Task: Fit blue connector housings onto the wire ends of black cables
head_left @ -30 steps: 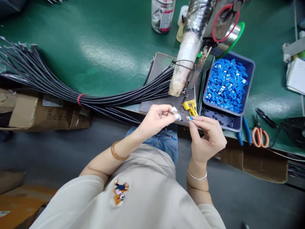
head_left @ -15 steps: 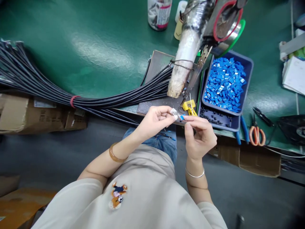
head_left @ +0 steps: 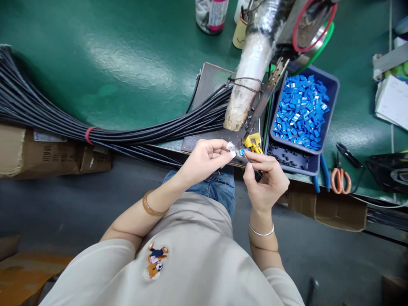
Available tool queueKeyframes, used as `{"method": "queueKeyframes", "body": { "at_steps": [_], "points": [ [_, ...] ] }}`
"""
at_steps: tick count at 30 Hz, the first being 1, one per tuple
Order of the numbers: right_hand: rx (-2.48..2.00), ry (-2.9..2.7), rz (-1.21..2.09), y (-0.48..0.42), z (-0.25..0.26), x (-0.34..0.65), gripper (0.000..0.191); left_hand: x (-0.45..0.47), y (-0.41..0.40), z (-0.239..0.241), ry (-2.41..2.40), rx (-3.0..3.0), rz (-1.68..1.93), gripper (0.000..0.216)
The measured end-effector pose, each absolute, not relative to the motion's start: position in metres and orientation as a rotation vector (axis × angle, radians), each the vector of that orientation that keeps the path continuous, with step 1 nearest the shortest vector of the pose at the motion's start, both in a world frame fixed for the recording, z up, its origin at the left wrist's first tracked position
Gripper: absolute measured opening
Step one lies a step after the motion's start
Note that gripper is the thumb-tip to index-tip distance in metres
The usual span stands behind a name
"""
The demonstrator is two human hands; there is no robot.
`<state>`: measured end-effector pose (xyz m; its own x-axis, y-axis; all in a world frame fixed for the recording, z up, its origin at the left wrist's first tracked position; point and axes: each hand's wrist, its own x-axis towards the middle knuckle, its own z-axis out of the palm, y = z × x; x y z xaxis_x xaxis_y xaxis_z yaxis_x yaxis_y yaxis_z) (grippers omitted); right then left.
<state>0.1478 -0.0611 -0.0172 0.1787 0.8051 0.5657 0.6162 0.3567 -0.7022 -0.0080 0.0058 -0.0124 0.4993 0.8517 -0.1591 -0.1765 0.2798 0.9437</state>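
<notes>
My left hand [head_left: 207,159] is closed in a pinch, with white coverings on the tips of the thumb and forefinger. Between those tips is a small blue connector [head_left: 242,151], partly hidden. My right hand [head_left: 266,176] pinches a thin wire [head_left: 245,157] close against the connector; its far end is hidden by the fingers. Just beyond the hands lies a yellow tool [head_left: 254,143] on a dark board [head_left: 210,78]. Below the hands, several dark cables with blue ends [head_left: 223,182] hang over my lap.
A red-banded bundle of black cables [head_left: 137,135] runs in from the left. A wrapped post [head_left: 242,87] leans above the board. On the right stand a bin of blue connectors [head_left: 335,95], a tray of small black parts [head_left: 314,168], orange-handled scissors [head_left: 341,180] and dark pliers [head_left: 349,155].
My right fingertips have drawn back slightly from the blue connector, so more of it and a thin wire show. My left hand stays pinched. The view has shifted a little.
</notes>
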Motion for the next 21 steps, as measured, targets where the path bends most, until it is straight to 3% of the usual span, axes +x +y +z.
{"method": "queueKeyframes", "body": {
  "at_steps": [21],
  "points": [
    [-1.289,-1.737,-0.018,-0.051,-0.013,0.153,0.021,0.005,0.01,-0.006,0.82,1.017,0.917,0.008]
  ]
}}
